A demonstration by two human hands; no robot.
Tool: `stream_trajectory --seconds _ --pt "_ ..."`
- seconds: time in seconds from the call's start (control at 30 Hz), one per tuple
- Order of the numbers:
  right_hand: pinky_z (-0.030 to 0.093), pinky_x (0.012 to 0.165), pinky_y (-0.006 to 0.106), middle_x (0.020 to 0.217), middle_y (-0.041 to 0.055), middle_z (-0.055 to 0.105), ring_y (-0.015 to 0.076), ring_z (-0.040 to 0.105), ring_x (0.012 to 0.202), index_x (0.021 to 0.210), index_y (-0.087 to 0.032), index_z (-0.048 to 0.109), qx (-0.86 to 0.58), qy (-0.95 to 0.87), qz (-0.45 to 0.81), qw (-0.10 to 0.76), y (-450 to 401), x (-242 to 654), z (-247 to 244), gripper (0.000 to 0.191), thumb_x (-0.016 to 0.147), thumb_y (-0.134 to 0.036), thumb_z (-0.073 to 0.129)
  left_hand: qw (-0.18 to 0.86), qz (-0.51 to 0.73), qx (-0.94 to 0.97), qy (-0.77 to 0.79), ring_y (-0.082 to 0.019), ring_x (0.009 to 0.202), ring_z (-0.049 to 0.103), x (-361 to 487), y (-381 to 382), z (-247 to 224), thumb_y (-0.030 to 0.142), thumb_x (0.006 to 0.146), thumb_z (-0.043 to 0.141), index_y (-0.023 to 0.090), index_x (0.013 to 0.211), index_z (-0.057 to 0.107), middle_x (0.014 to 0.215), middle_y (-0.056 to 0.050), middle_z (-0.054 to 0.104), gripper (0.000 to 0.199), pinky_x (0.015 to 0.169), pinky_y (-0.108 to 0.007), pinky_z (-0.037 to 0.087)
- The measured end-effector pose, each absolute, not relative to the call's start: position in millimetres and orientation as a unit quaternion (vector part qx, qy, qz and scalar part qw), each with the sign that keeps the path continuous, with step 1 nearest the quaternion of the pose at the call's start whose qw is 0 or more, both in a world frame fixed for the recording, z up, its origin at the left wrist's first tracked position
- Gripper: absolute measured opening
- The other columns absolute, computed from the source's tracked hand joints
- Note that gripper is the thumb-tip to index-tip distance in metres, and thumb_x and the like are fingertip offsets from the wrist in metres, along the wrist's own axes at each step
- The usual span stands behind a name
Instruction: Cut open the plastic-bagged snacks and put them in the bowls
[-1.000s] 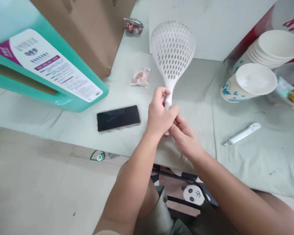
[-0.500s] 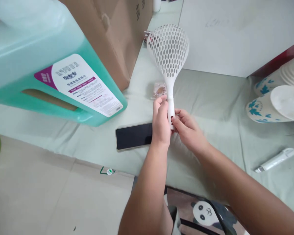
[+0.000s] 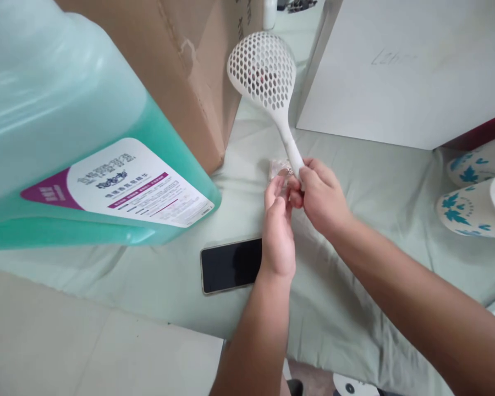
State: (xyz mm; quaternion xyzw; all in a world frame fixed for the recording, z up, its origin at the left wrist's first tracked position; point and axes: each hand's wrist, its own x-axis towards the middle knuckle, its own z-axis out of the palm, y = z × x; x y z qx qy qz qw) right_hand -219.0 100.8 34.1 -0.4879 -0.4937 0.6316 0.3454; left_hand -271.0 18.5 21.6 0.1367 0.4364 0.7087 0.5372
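A white skimmer [image 3: 268, 71] with a perforated round head is held up, tilted with its head to the upper left. My right hand [image 3: 324, 195] is closed around the end of its handle, and the fingers hide the tip. Just left of it is my left hand [image 3: 279, 236], its curved fingers apart and off the handle, near my right fingertips. Under my left hand a dark phone [image 3: 229, 267] lies partly covered on the cloth. A small clear packet [image 3: 275, 166] lies behind the fingers, mostly hidden.
On the left stands a large jug of green liquid [image 3: 177, 165], with a cardboard box [image 3: 206, 99] behind it. A white box [image 3: 379, 71] is at the back right. Paper cups [image 3: 464, 209] lie on their sides at the right edge of the cloth-covered table [image 3: 379, 187].
The skimmer has tilted leftward. My left hand has let go of its handle, and my right hand has moved its grip around the handle end. The camera view has shifted.
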Motion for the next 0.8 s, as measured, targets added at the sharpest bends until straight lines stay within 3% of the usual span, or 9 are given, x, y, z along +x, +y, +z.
stream_trajectory --seconds 0.13,0.4,0.5,0.6,0.8 --pt "0.028 0.045 0.023 0.067 -0.0069 0.038 0.0064 0.034 0.046 0.084 -0.026 0.037 -0.533 -0.461 0.616 0.353 135 -246 50 0.021 0.103 -0.024 0.047 0.567 0.71 0.087 0.408 -0.018 0.158 0.041 -274 16 25 0.042 0.101 0.043 0.031 0.142 0.054 0.167 0.0 0.047 0.044 0.13 -0.036 0.034" --pt "0.023 0.051 0.02 0.071 -0.0062 0.037 0.0023 0.031 0.052 0.089 -0.022 0.041 -0.591 -0.439 0.589 0.333 189 -286 49 0.022 0.107 -0.014 0.03 0.571 0.7 0.086 0.42 -0.017 0.157 0.044 -271 16 28 0.042 0.103 0.034 0.027 0.146 0.05 0.169 -0.004 0.046 0.049 0.13 -0.033 0.035" --pt "0.023 0.048 0.018 0.07 -0.0061 0.038 0.0028 0.031 0.051 0.09 -0.021 0.045 -0.602 -0.409 0.617 0.299 198 -287 45 0.018 0.105 -0.015 0.037 0.566 0.699 0.083 0.429 -0.017 0.156 0.046 -272 13 28 0.042 0.103 0.034 0.028 0.145 0.05 0.167 -0.004 0.048 0.047 0.13 -0.034 0.034" --pt "0.021 0.042 0.018 0.063 -0.0059 0.037 0.0036 0.027 0.047 0.083 -0.019 0.048 -0.61 -0.386 0.644 0.254 200 -283 48 0.021 0.103 -0.021 0.043 0.563 0.699 0.082 0.432 -0.017 0.155 0.047 -276 12 26 0.043 0.102 0.034 0.028 0.144 0.049 0.167 -0.004 0.048 0.047 0.13 -0.035 0.033" --pt "0.016 0.046 0.016 0.061 -0.0075 0.034 -0.0023 0.025 0.043 0.071 -0.017 0.047 -0.625 -0.415 0.626 0.212 203 -272 65 0.036 0.104 -0.012 0.033 0.568 0.689 0.095 0.44 -0.016 0.153 0.049 -280 12 25 0.042 0.102 0.031 0.027 0.142 0.049 0.165 -0.006 0.05 0.046 0.126 -0.031 0.04"
